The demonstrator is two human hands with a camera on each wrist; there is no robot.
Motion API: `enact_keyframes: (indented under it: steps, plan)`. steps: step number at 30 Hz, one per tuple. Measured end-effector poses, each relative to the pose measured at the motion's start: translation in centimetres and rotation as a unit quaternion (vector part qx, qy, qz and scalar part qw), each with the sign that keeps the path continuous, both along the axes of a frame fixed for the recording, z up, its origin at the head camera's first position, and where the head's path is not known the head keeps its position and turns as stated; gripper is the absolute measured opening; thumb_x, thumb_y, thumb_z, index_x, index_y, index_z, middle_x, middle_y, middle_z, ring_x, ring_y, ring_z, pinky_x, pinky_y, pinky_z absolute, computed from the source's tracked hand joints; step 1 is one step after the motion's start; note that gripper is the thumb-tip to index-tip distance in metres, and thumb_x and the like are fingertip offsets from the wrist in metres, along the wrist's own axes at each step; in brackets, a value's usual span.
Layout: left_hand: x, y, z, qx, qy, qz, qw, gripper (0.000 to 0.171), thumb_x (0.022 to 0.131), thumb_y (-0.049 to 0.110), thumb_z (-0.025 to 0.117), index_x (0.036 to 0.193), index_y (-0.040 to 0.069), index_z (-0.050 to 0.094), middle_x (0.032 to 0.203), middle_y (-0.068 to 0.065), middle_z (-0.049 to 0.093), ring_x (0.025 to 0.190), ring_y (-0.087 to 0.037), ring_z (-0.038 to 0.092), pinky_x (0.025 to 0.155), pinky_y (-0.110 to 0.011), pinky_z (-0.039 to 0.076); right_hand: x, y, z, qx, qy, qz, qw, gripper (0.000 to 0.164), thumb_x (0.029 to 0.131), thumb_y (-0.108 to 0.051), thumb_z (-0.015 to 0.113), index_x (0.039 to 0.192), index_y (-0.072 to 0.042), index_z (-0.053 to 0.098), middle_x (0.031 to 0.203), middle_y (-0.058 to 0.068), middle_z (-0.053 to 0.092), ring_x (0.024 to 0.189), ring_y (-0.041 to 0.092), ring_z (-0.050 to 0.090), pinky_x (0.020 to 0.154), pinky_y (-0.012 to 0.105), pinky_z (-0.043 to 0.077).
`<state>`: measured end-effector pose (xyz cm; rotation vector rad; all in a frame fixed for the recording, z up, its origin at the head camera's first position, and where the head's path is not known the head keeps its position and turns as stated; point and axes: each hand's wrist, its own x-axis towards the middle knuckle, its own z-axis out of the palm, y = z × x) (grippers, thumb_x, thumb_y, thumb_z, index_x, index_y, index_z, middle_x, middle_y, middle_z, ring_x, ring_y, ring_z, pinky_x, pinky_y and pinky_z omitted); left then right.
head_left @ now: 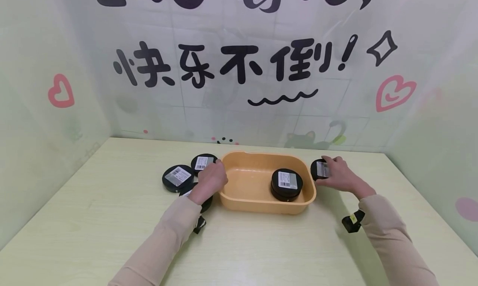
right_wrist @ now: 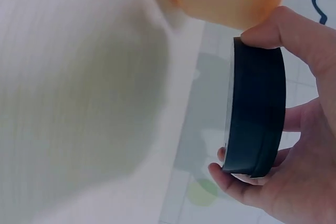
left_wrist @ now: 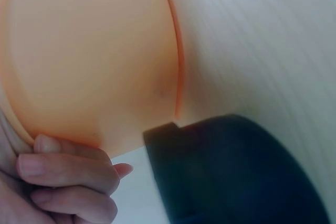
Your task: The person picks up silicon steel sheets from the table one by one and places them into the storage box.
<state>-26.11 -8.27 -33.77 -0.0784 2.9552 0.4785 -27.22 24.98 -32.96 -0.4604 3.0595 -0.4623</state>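
I record the right hand (head_left: 342, 177) clamped on a black tin (head_left: 320, 169), just right of the orange basin (head_left: 257, 205). The left hand (head_left: 213, 180) grips the basin's left rim. I note stacked tins (head_left: 286, 184) inside; three loose tins (head_left: 178, 178) lie left, on the tabletop (head_left: 93, 223).

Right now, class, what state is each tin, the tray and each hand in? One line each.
Orange tray: upright, open-topped.
Tins in tray: apparently two stacked, label up.
Left hand: grips tray's rim.
Right hand: grips held tin by its edge.
Held tin: lifted off the table.
Left-side tins: three, lying flat, labels up, one partly hidden.
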Motion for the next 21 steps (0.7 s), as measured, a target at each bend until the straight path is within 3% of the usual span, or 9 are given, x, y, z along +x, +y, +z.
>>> enact_keyframes:
  steps: [8, 21]
  plan:
    - [0.0, 0.0, 0.0, 0.001, 0.002, -0.001, 1.0000, 0.047, 0.084, 0.012, 0.055, 0.123, -0.009, 0.039, 0.091, -0.017, 0.054, 0.069, -0.022, 0.051, 0.062, -0.035, 0.045, 0.6, -0.2, 1.0, -0.011, 0.023, 0.003, 1.000, 0.079, 0.070, -0.024, 0.067, 0.128, 0.014, 0.029, 0.108, 0.038, 0.036, 0.090, 0.041, 0.042, 0.072, 0.051, 0.042]
    - [0.0, 0.0, 0.0, 0.004, -0.003, 0.002, 1.0000, 0.048, 0.085, 0.011, 0.054, 0.125, -0.009, 0.038, 0.089, -0.016, 0.053, 0.068, -0.022, 0.051, 0.060, -0.033, 0.044, 1.5, -2.3, 2.8, -0.015, 0.045, 0.041, 0.998, 0.080, 0.070, -0.023, 0.069, 0.130, 0.011, 0.029, 0.116, 0.034, 0.036, 0.096, 0.040, 0.042, 0.080, 0.052, 0.039]
